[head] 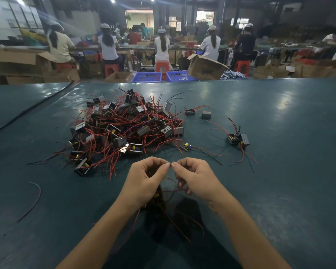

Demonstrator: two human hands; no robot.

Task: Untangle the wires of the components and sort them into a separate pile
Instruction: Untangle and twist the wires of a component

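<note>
Left hand (144, 181): lower centre of the frame; your fingers are curled, with thumb and forefinger nipped on the wire tip (170, 165); the palm hides what your lower fingers are doing
Right hand (194, 179): just right of the left hand, fingers curled the same way; its thumb and forefinger meet the left's on the same tip, so both hands pinch one spot
Wire tip: thin and dark, barely showing between the two sets of fingertips, at the top of the piece you hold
Held component (159, 195): dark block with a yellow part, tucked under your left palm and below the pinch; probably lifted off the table so its leads hang free
Red leads (173, 190): one runs across from the block to your right fingers, and others trail toward the bottom edge; the crossing lead is likely the one you are teasing straight
Tangled pile (124, 127): centre left, well beyond your hands; blocks and red wires are heaped and knotted together, so most of the job looks to be still there
Sorted components (238, 139): right of the heap and apart from it; a few pieces lie singly or in pairs, wires spread out, judged to be your separate pile
Table (279, 171): green sheet under everything
Loose wire (35, 199): lower left, curved, lying alone
</note>
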